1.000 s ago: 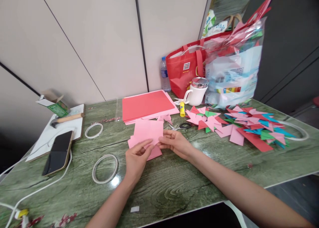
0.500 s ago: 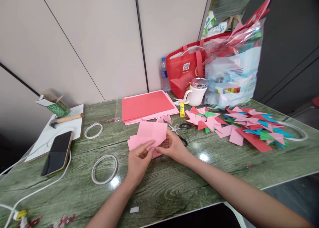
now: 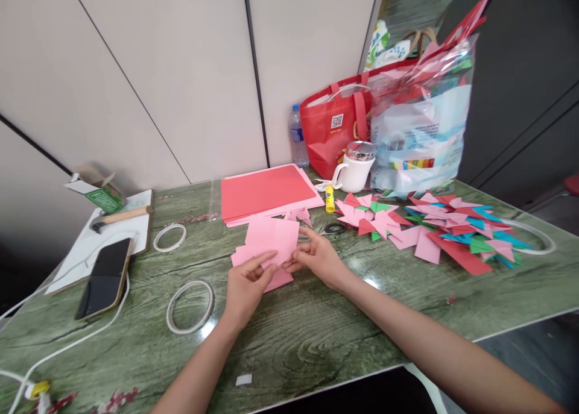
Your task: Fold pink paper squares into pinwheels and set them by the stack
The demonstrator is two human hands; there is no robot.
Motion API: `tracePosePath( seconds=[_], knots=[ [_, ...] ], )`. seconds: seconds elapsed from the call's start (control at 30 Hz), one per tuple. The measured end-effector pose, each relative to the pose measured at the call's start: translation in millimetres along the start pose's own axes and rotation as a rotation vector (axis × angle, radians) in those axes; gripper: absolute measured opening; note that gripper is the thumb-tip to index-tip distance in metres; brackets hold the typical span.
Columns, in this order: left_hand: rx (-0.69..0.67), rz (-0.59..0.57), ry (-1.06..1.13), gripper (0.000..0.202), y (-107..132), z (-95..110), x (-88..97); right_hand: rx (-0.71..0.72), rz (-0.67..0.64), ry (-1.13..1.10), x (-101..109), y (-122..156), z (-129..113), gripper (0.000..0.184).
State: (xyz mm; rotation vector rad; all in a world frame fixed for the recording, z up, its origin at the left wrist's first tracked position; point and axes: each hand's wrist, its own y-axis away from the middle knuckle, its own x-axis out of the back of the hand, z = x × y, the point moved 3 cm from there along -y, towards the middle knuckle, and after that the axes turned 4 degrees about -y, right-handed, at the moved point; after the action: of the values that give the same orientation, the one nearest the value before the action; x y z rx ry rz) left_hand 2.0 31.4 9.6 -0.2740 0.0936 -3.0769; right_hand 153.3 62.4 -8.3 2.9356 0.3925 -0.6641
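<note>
Toward the upper right of the frame, a clear plastic bag (image 3: 420,131) is bulging with coloured paper beside a red tote bag (image 3: 332,131). At centre, the left hand (image 3: 246,284) and right hand (image 3: 319,257) are both pinching one pink paper square (image 3: 271,238) by its lower edge, thumbs and forefingers closed on it, just above the green table (image 3: 316,335). At left, the lower tape ring (image 3: 190,305) and the upper tape ring (image 3: 170,237), two in all, are lying flat.

The right hand (image 3: 319,258) hides most of the scissors (image 3: 335,228).
</note>
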Motion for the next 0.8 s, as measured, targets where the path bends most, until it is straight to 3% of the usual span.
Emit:
tracePosePath(
  seconds=[0.23,0.43,0.8],
  knots=[
    [0.055,0.009,0.100,0.035,-4,-11,2.2,0.076,0.075,-0.094,9,-4,-4,0.045],
    [0.060,0.032,0.126,0.034,-6,-13,2.3,0.061,0.000,-0.015,3,-2,1,0.049],
    [0.074,0.044,0.128,0.033,-7,-15,2.4,0.047,0.014,0.031,4,-1,0,0.066]
  ],
)
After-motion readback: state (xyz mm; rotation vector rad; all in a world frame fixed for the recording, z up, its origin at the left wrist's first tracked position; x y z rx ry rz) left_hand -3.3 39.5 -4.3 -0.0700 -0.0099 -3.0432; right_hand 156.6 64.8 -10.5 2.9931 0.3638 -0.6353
